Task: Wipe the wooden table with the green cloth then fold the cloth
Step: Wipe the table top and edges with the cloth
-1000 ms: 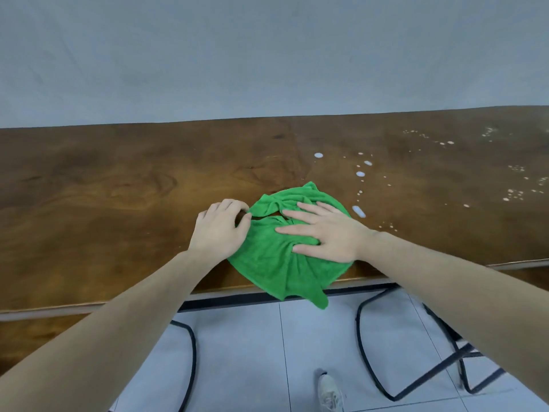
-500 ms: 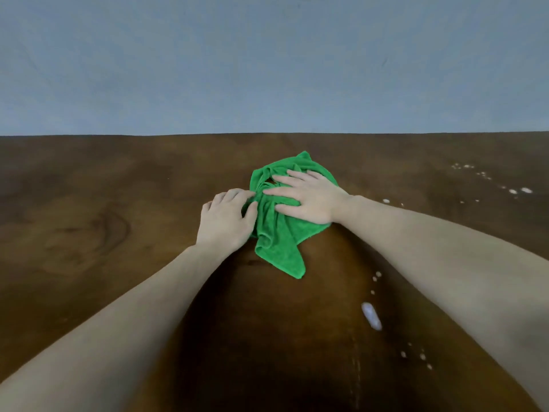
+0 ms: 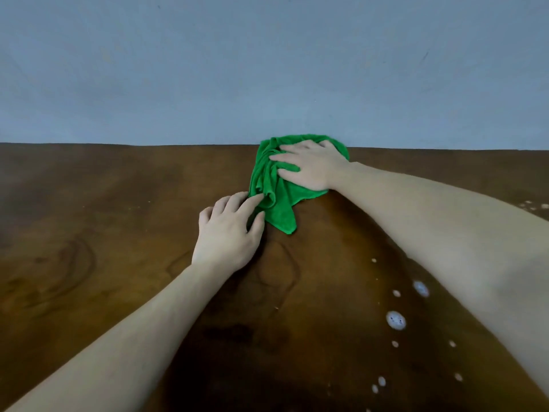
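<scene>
Wooden table (image 3: 89,233): brown surface with visible grain rings at the left; its far edge meets a plain grey-blue wall (image 3: 178,69).

Left hand (image 3: 228,233): palm down on the table, just left of the cloth's near end. Fingers slightly apart and gently bent. The index fingertip and the thumb touch the cloth's lower left fold; whether they pinch the fabric cannot be determined.

Green cloth (image 3: 276,200): crumpled and bunched, lying on the table at centre, reaching from the far edge by the wall down to a pointed corner near the left hand's thumb. Folds run lengthwise along its left side.

Right hand (image 3: 312,168): palm down, flat on the far portion of the cloth. Fingers straight and spread, pointing left, pressing the fabric against the table. The forearm extends to the lower right of the view.

White droplets (image 3: 395,320): scattered on the table at lower right, beside and below the right forearm, well apart from the cloth. A smaller group sits at the right edge of the view
</scene>
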